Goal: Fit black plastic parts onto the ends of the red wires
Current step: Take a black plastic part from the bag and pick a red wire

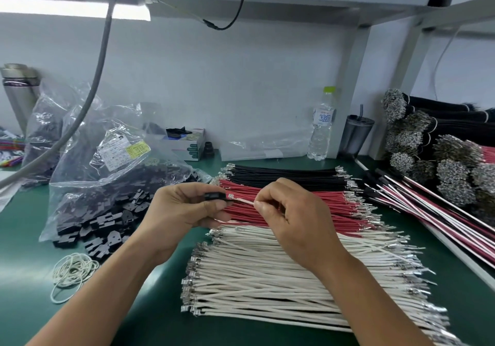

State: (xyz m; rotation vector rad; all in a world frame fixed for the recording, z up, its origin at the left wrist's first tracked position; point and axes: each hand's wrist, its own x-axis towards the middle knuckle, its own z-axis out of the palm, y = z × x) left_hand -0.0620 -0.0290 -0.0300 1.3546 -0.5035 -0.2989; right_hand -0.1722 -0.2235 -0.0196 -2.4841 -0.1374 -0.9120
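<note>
My left hand (pixel 184 206) pinches a small black plastic part (pixel 215 196) between thumb and fingers. My right hand (pixel 289 211) pinches a pale wire (pixel 242 200) near its metal terminal, whose tip sits right at the part's opening. Both hands hover over a row of red wires (pixel 321 203) with metal terminals on the green mat. More black plastic parts (pixel 107 219) spill from a clear bag (pixel 107 163) to the left.
Black wires (pixel 284 176) lie behind the red ones, white wires (pixel 267 273) in front. Finished wire sets (pixel 428 211) and terminal bundles (pixel 455 163) fill the right. A water bottle (pixel 321 125), dark cup (pixel 356 134), small box (pixel 187 142) and rubber bands (pixel 72 270) stand around.
</note>
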